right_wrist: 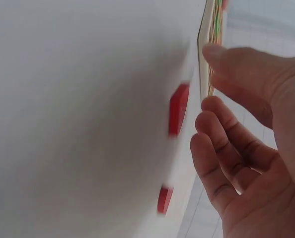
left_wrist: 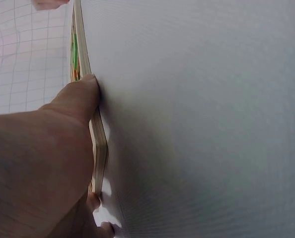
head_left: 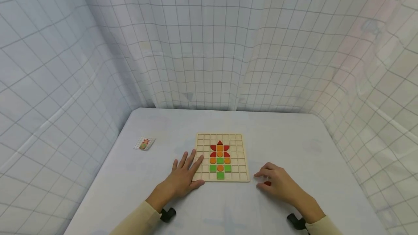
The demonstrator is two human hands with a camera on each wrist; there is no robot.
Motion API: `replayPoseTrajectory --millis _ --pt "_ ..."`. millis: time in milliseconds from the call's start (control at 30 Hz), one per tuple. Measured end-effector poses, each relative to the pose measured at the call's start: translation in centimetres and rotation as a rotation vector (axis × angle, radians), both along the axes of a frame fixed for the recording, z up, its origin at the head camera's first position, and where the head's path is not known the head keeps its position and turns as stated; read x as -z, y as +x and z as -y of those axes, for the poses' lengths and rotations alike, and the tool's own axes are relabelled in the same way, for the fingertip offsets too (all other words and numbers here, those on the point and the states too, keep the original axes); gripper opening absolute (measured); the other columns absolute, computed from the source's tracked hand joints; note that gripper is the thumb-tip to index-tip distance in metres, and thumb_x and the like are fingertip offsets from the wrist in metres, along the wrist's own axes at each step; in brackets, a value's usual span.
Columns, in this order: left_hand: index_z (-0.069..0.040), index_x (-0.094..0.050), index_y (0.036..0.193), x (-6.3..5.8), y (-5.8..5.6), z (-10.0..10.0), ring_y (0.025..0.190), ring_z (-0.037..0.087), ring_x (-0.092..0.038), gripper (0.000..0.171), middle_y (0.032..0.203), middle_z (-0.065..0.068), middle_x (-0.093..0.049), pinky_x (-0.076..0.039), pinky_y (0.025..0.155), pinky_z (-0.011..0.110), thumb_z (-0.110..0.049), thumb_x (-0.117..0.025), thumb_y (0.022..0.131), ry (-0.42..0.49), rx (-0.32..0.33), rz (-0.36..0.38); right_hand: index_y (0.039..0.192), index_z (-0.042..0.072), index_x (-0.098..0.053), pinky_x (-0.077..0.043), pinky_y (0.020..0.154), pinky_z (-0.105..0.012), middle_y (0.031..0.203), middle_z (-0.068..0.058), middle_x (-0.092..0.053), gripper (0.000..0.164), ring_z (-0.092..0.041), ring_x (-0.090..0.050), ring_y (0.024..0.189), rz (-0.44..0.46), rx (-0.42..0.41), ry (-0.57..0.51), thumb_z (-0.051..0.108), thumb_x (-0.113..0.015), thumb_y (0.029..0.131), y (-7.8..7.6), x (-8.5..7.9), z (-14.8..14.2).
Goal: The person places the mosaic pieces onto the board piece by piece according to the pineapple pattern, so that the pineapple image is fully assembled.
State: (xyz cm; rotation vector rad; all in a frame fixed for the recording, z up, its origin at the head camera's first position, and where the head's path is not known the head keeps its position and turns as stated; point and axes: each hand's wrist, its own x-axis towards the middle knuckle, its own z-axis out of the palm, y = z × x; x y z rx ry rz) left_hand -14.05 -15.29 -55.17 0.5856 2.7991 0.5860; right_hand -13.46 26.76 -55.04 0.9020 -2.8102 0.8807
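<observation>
A wooden grid board [head_left: 202,137] lies on the table, with flat red, orange and green pieces arranged in a flower-like pattern. My left hand [head_left: 183,177] rests with spread fingers on its lower left part, and the thumb lies along the front edge. Off the board's lower right corner, my right hand [head_left: 277,182] hovers with bent, parted fingers and nothing between them. Beneath it a red piece [head_left: 267,183] shows past the thumb. In the right wrist view, that red piece [right_wrist: 179,109] and a smaller-looking red piece [right_wrist: 164,200] lie on the table, apart from the fingers.
A small card [head_left: 144,143] printed with a flower picture on a grid lies to the left of the board. White grid-lined curtains [head_left: 209,46] hang behind the table and along both sides. Dark wrist-worn devices [head_left: 168,214] sit under both wrists.
</observation>
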Motion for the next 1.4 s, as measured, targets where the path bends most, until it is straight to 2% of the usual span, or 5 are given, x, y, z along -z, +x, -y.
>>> replayPoseTrajectory --millis 400,667,900,1133,1400 --pt "-0.027 -0.024 0.188 0.6 0.0 0.1 0.181 0.057 -0.009 0.097 0.198 0.019 -0.007 -0.014 0.135 0.092 -0.069 -0.066 0.112 0.023 0.003 -0.019 0.112 0.022 -0.09 -0.059 0.08 -0.024 0.109 0.01 -0.075 0.03 -0.001 -0.062 0.091 0.074 -0.022 0.0 0.011 -0.103 0.088 0.5 -0.2 -4.1" --pt "-0.029 -0.023 0.188 1.6 -0.2 0.5 0.181 0.058 -0.008 0.095 0.198 0.019 -0.007 -0.014 0.132 0.094 -0.072 -0.062 0.113 0.051 0.013 -0.045 0.112 0.018 -0.089 -0.057 0.075 -0.021 0.105 0.007 -0.076 0.025 0.001 -0.062 0.087 0.096 -0.048 -0.042 0.01 -0.101 0.091 0.2 0.1 -3.6" --pt "-0.02 -0.03 0.186 -0.2 0.1 -0.1 0.182 0.056 -0.012 0.096 0.197 0.021 -0.012 -0.017 0.137 0.089 -0.06 -0.074 0.111 -0.012 -0.012 0.005 0.111 0.014 -0.088 -0.059 0.075 -0.022 0.104 0.006 -0.078 0.023 0.003 -0.064 0.085 0.117 -0.064 -0.05 0.007 -0.099 0.092 0.0 0.2 -3.3" --pt "-0.025 -0.027 0.187 1.7 -0.1 0.5 0.181 0.058 -0.011 0.096 0.197 0.021 -0.011 -0.016 0.135 0.091 -0.067 -0.068 0.111 0.049 0.0 -0.04 0.11 0.014 -0.087 -0.06 0.075 -0.022 0.103 0.007 -0.076 0.023 0.004 -0.063 0.087 0.123 -0.05 -0.021 0.007 -0.099 0.093 -0.1 0.3 -3.0" --pt "-0.026 -0.025 0.187 1.0 0.2 0.4 0.18 0.058 -0.012 0.096 0.197 0.02 -0.01 -0.016 0.134 0.092 -0.071 -0.064 0.112 0.057 0.009 -0.038 0.108 0.014 -0.083 -0.061 0.073 -0.022 0.099 0.006 -0.078 0.024 0.003 -0.067 0.084 0.055 -0.067 -0.064 0.007 -0.1 0.092 0.0 0.6 -2.5"
